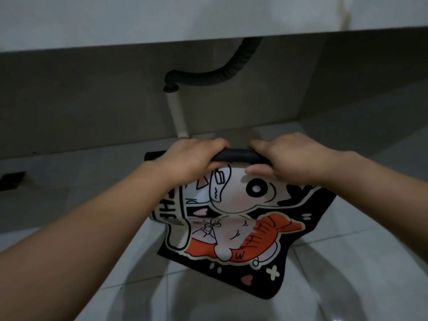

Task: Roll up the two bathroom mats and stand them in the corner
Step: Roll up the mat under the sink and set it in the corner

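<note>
A black bathroom mat (234,228) with a cartoon print in white and orange lies on the tiled floor below me. Its far edge is curled into a thin black roll (236,155). My left hand (192,156) grips the left part of that roll, fingers wrapped over it. On the right part sits my right hand (291,158), its fingers over the roll and its thumb on the printed face. The near end of the mat lies flat. Only one mat is in view.
A counter or basin underside (208,17) overhangs the far wall. A black corrugated drain hose (220,72) joins a white pipe (178,112) that drops to the floor just behind the roll. A dark floor drain (10,180) sits at the left. Light floor tiles (347,262) surround the mat.
</note>
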